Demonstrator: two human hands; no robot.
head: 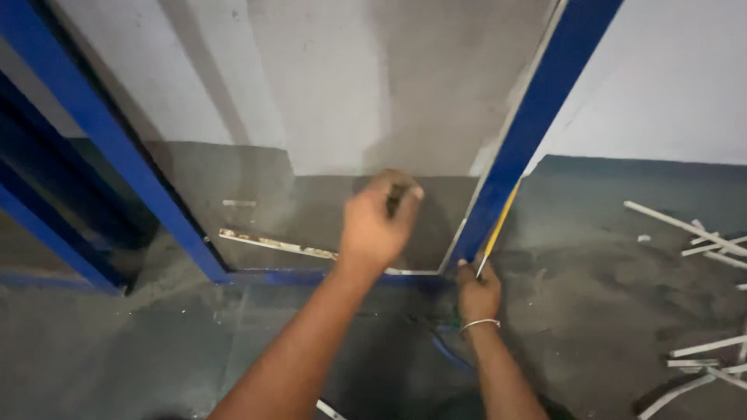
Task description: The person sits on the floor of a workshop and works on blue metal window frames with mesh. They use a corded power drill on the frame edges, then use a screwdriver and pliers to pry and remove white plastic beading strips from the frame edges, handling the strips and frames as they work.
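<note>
— Starting nearest: what sits at the bottom edge?

— Two bare forearms rising from six o'clock over a grey floor point(117, 350). A pale strip end point(331, 410) pokes out beside the left forearm, right at the lower edge.

— And the right hand?

— The right hand point(477, 292) is low, just right of centre, with a thin bangle point(478, 323) on the wrist. It is curled closed around the lower end of a thin yellow-handled tool point(498, 225), which slants up toward one o'clock along the blue frame post point(537, 117). The tool's tip is at the corner where post meets bottom rail point(311, 276).

— The left?

— The left hand point(377, 222) is higher, near dead centre, raised in front of the glass pane point(311, 93). Fingers are bent into a loose fist with something small and dark point(394, 198) pinched at the fingertips (too blurred to name).

— What surrounds them?

— At three o'clock, white strips point(700, 233) lie scattered on the floor, well apart from both hands. At nine o'clock another blue post point(117, 155) runs diagonally, with a second blue bar point(47, 225) behind it. Through the pane, a dirty white strip point(276, 245) lies on the ground beyond, just left of the left hand. Farthest, at twelve, a pale wall point(677, 78).
</note>
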